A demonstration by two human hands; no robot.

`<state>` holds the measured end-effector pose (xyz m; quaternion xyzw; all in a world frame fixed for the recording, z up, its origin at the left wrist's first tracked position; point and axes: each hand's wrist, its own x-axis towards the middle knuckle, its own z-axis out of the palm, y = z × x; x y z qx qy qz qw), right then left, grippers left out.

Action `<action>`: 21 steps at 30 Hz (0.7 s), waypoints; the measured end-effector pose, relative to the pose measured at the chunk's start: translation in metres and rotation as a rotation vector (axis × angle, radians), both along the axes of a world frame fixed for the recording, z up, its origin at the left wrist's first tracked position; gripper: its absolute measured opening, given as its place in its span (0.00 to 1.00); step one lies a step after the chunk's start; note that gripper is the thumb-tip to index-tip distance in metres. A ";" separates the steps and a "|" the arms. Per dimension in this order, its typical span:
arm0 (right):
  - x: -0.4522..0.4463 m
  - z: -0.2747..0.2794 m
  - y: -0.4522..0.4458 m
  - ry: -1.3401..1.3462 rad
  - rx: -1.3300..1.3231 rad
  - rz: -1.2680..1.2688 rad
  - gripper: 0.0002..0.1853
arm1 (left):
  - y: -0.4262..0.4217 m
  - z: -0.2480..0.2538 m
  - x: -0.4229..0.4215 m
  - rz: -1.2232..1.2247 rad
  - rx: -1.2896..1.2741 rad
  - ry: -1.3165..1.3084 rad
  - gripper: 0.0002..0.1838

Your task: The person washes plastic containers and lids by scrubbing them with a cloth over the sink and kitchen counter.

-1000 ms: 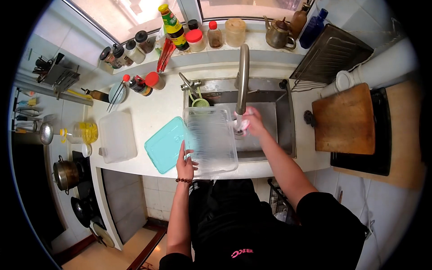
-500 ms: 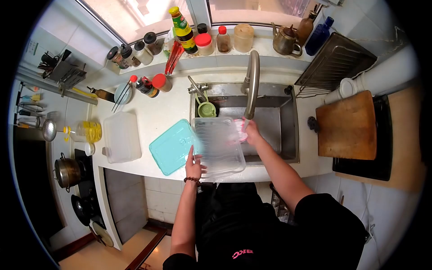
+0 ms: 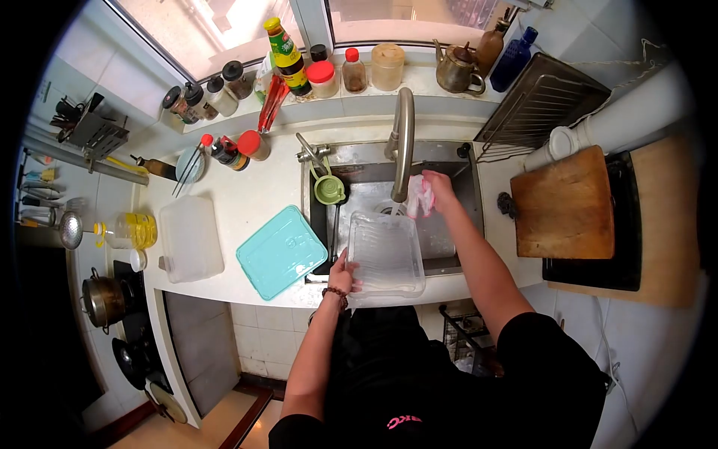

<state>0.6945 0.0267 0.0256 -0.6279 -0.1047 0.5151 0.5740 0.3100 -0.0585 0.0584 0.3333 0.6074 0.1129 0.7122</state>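
Note:
My left hand [image 3: 343, 275] grips the left side of a clear plastic container [image 3: 385, 251], fingers against its wall. The container is tilted over the front of the metal sink [image 3: 455, 263], with its far end near the faucet [image 3: 404, 142]. A thin stream of water seems to fall from the spout there. In my right hand [image 3: 440, 188], closed, is a white cloth with pink edges [image 3: 421, 196], held over the sink to the right of the faucet. A turquoise lid [image 3: 283, 252] lies flat on the counter, left of the container.
Left on the counter stands another translucent container [image 3: 191, 239]. A green strainer [image 3: 328, 189] sits at the sink's left corner. Bottles and jars line the window ledge, including a jar with a red lid [image 3: 322, 80]. A wooden board [image 3: 562, 203] is at the right.
The container has moved right, off the lid's edge and over the sink. My right hand has drawn the cloth away from the container to the right. The view has shifted slightly.

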 end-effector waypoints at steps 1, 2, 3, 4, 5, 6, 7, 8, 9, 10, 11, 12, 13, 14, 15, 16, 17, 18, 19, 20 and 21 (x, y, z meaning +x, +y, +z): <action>0.001 0.000 0.007 0.017 0.034 -0.016 0.17 | 0.000 0.002 -0.001 -0.018 0.004 0.017 0.35; 0.004 0.001 0.014 0.020 0.038 -0.014 0.17 | 0.001 0.003 -0.002 -0.016 0.007 0.020 0.35; 0.008 0.007 0.021 0.053 0.025 0.018 0.14 | 0.001 0.003 -0.004 -0.017 0.014 0.018 0.35; 0.009 0.015 0.029 0.087 0.011 0.051 0.11 | 0.002 0.005 -0.005 -0.016 0.021 0.016 0.35; 0.009 0.024 0.037 0.112 -0.032 0.057 0.10 | 0.002 0.007 -0.007 -0.012 0.025 0.019 0.35; 0.007 0.037 0.044 0.114 -0.028 0.062 0.10 | 0.003 0.012 -0.007 0.000 0.041 0.040 0.35; 0.006 0.047 0.051 0.264 -0.070 0.009 0.11 | 0.003 0.013 -0.007 0.011 0.056 0.059 0.35; 0.005 0.058 0.060 0.413 -0.112 -0.043 0.13 | 0.005 0.015 -0.008 0.016 0.060 0.059 0.35; 0.030 0.012 0.081 0.599 -0.018 0.067 0.17 | 0.005 0.016 -0.008 -0.100 0.276 0.210 0.34; 0.039 0.001 0.094 0.601 -0.017 0.065 0.17 | 0.005 0.017 -0.009 -0.220 0.489 0.362 0.34; 0.045 -0.005 0.102 0.531 0.029 0.108 0.18 | 0.006 0.043 -0.004 -0.410 0.797 0.612 0.38; 0.049 -0.011 0.102 0.459 0.074 0.147 0.20 | 0.009 0.062 0.000 -0.418 0.796 0.610 0.38; 0.047 -0.001 0.091 0.424 0.080 0.130 0.07 | 0.013 0.077 0.003 -0.452 0.820 0.662 0.41; 0.041 0.007 0.075 0.420 0.084 0.125 0.07 | 0.016 0.090 0.007 -0.481 0.850 0.713 0.43; 0.015 0.047 0.047 0.259 0.147 0.038 0.09 | 0.018 0.103 0.009 -0.490 0.856 0.735 0.45; -0.005 0.070 0.021 0.102 0.204 -0.048 0.12 | 0.019 0.107 0.008 -0.488 0.858 0.733 0.45; -0.009 0.053 0.011 -0.040 0.196 -0.027 0.19 | 0.020 0.108 0.005 -0.489 0.878 0.734 0.46; -0.019 0.052 0.002 -0.040 0.195 -0.021 0.19 | 0.020 0.111 0.003 -0.489 0.894 0.736 0.46; -0.032 0.051 -0.007 -0.049 0.232 0.056 0.21 | 0.019 0.117 0.003 -0.489 0.908 0.727 0.45; -0.044 0.049 -0.015 -0.056 0.268 0.123 0.23 | 0.016 0.120 0.003 -0.497 0.904 0.730 0.45; -0.050 0.050 -0.017 -0.056 0.267 0.117 0.23 | 0.016 0.122 0.006 -0.518 0.927 0.715 0.45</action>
